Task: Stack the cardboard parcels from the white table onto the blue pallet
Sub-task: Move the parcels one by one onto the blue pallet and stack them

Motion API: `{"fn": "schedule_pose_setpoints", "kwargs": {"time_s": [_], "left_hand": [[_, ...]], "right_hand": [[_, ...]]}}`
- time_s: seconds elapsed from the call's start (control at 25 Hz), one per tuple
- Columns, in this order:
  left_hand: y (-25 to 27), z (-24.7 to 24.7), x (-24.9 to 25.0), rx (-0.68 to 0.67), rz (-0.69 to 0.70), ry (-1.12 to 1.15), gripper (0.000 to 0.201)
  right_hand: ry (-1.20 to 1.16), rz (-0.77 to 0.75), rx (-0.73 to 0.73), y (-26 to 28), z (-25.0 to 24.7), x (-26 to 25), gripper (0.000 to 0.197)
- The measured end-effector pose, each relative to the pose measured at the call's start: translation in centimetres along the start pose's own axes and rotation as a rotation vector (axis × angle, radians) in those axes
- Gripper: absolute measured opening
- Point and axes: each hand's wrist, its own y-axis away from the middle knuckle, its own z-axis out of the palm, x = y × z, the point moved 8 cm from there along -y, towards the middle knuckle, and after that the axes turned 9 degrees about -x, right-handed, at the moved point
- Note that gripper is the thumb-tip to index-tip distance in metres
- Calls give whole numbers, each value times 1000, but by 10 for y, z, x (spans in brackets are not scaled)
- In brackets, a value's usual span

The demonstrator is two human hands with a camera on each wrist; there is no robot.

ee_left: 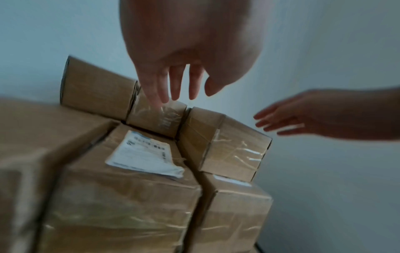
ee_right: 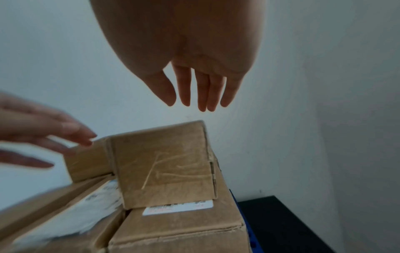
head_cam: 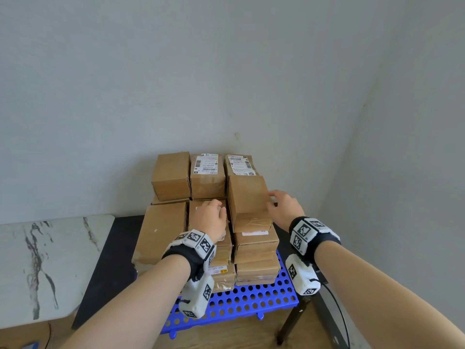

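Note:
Several brown cardboard parcels are stacked in layers on the blue pallet [head_cam: 251, 298]. The topmost front-right parcel [head_cam: 247, 197] [ee_left: 225, 142] [ee_right: 164, 162] is plain and taped, and lies on a parcel with a white label. My left hand [head_cam: 214, 215] [ee_left: 179, 85] hovers just left of it with straight fingers and holds nothing. My right hand [head_cam: 279, 205] [ee_right: 194, 92] is at its right side, fingers straight and loose, gripping nothing. In the wrist views both hands are a little apart from the cardboard.
The white marbled table [head_cam: 50, 260] stands at the left with no parcel in view on it. A black surface [head_cam: 105, 260] lies under the pallet. Grey walls close in behind and to the right. A black stand leg [head_cam: 292, 321] is at the lower right.

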Motion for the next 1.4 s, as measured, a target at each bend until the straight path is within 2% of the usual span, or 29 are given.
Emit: {"fn": "schedule_pose_setpoints", "kwargs": {"time_s": [0.08,0.16,0.28,0.56,0.76,0.92,1.12,1.4], "left_hand": [[14,-14,-2,22,57,-222,33],[28,-29,-10,36,100,-359,33],[51,-59,-42,41,144,-474,31],[118,-137,-158,-4,101,-671,32],[164,-191,-267,-34,-61,-705,31],[183,-229,-350,-29,-191,-685,32],[176,-274,-457,-50,-337,-669,33],[138,-357,-601,-48,-562,-672,32]], "right_hand": [[217,-79,14,14,5,-31,39],[320,-133,31,29,16,-60,36],[391,-181,39,51,47,-105,34],[420,-276,-21,86,161,-226,37],[488,-400,-93,110,254,-317,38],[558,-513,-165,109,322,-386,36],[559,-652,-230,73,398,-479,36],[548,-807,-317,-4,508,-617,38]]}}
